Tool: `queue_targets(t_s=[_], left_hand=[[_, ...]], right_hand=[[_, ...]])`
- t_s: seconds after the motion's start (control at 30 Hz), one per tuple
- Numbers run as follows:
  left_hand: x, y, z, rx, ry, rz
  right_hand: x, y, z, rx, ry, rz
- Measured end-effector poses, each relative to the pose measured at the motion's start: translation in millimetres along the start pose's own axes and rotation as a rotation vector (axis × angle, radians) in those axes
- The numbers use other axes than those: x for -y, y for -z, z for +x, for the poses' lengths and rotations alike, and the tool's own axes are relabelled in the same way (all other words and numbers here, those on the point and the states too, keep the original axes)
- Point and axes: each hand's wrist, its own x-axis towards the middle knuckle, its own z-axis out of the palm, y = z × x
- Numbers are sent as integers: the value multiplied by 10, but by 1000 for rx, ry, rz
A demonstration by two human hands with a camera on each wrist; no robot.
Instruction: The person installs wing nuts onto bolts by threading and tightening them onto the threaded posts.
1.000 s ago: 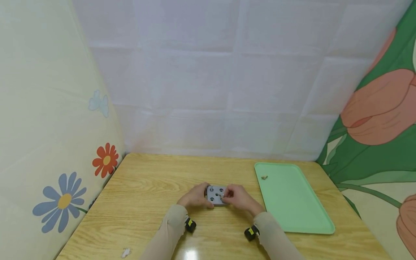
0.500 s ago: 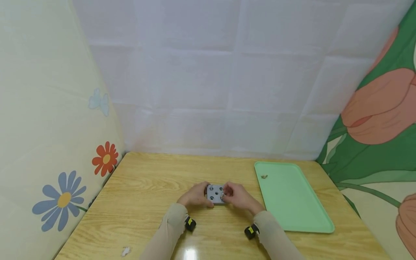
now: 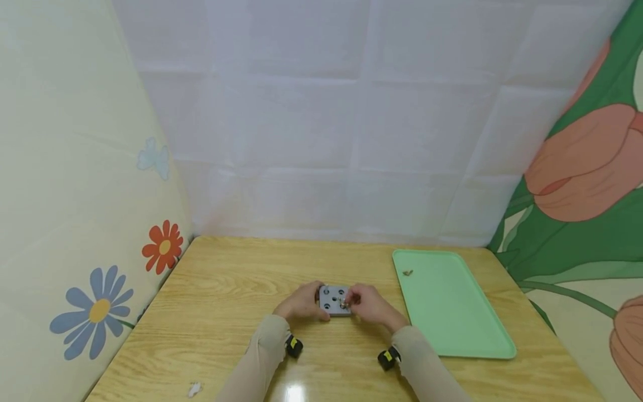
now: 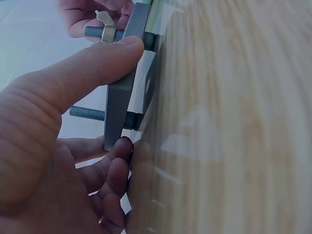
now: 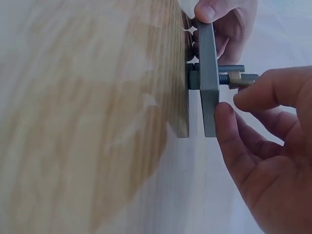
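A grey rectangular plate point(image 3: 334, 310) with round holes is held a little above the wooden table, bolt heads underneath. My left hand point(image 3: 301, 303) grips its left edge, thumb point(image 4: 100, 63) along the near side and fingers under it. Two bolts stick up through the plate; one bare threaded bolt point(image 4: 87, 113) shows at the left end. On the other, near the right end, sits a brass-coloured wing nut point(image 4: 108, 33), partway down the thread. My right hand point(image 3: 370, 304) holds this wing nut point(image 5: 235, 79) at one wing with curled fingertips, another finger point(image 5: 225, 114) resting against the plate's edge.
A light green tray point(image 3: 452, 307) lies to the right, with a small brass-coloured piece point(image 3: 407, 273) near its far left corner. A small whitish scrap point(image 3: 195, 389) is on the table point(image 3: 241, 268) at front left. A white cloth hangs behind.
The right fingertips have shifted slightly around the wing nut, which shows more clearly now. The left hand and plate stay in nearly the same place.
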Motion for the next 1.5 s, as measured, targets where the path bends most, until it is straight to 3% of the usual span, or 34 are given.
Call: queue_targets(t_s=[0.43,0.97,1.5], left_hand=[[-11,16,3,9,-4,5],[-9,17,9,13,10,12],[-10,8,13,9,5,19]], right_hand=[[11,-18,22,-6,-20,33],[-9,-21,24,-11,-15,-34],[4,-6,5,-18,13,-34]])
